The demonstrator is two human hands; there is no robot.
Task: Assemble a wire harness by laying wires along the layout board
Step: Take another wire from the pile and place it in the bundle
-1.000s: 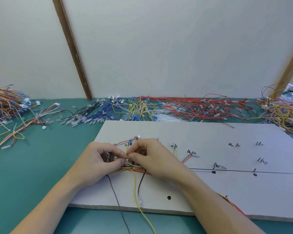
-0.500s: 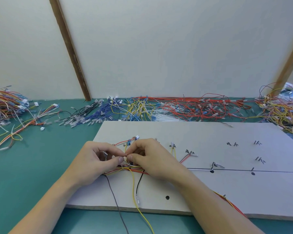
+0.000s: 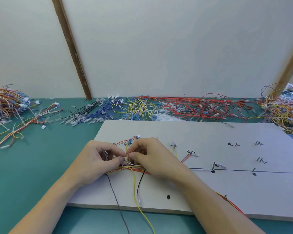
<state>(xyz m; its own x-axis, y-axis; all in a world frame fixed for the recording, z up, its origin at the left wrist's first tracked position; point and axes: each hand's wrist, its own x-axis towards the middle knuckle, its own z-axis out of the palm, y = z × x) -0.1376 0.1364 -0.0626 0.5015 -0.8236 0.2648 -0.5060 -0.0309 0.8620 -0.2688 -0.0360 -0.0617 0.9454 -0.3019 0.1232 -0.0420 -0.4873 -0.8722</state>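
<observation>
Both hands meet just left of the frame's centre, over the left part of the layout board [image 3: 201, 132]. The left hand [image 3: 98, 159] has its fingers curled, thumb and forefinger pinching a thin strand of the wire bundle [image 3: 130, 167]; the right hand [image 3: 152, 157] faces it, fingertips almost touching the left ones, pinching at the same spot. Exactly which strand each holds is too small to tell. The bundle of red, yellow and white wires runs under both hands, lying on the board, and the hands hide much of it. From it a yellow wire [image 3: 135, 191] and a grey wire [image 3: 113, 191] trail down over the board's near edge toward the bottom of the frame, while a short black wire [image 3: 139, 181] ends in a clear connector on the board. A few red and blue ends with a small white connector [image 3: 137, 136] poke out just above the fingers. To the right, the board carries a drawn black line [image 3: 277, 172], dark dots, handwritten marks and small pegs; red and yellow wires emerge beside the right forearm at lower right. The board rests on a teal surface [image 3: 41, 166]. Along the far edge of the surface lie heaps of loose wires: a mixed pile [image 3: 5, 103] at the left, blue wires [image 3: 105, 110], yellow wires [image 3: 139, 108], red wires [image 3: 201, 107] across the middle, and a tangled yellow-orange pile [image 3: 284, 112] at the right. Behind them is a pale wall with a slanted wooden strip [image 3: 71, 48].
</observation>
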